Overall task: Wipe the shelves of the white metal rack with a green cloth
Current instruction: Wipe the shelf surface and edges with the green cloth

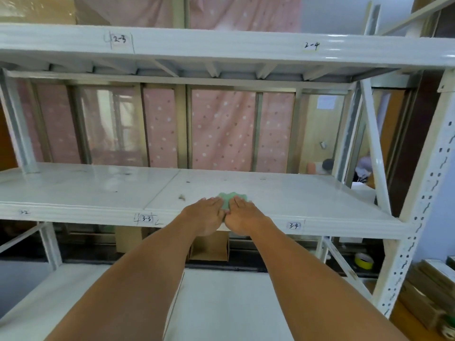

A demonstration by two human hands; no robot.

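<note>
The white metal rack (418,183) fills the head view, with its middle shelf (73,190) at arm's reach. A small green cloth (227,198) lies on that shelf near the front edge, right of the seam between the two panels. My left hand (206,212) and my right hand (242,212) rest side by side, palms down, pressing on the near part of the cloth. Only the far edge of the cloth shows past my fingertips. A small brown scrap (182,197) lies on the shelf just left of my left hand.
The upper shelf (221,49) overhangs above, the lower shelf (234,303) lies under my forearms. Handwritten labels mark the shelf edges. Cardboard boxes (209,247) stand behind the rack below; yellow tape roll (364,260) at lower right. Pink dotted curtain behind. A person sits beyond the rack's right end.
</note>
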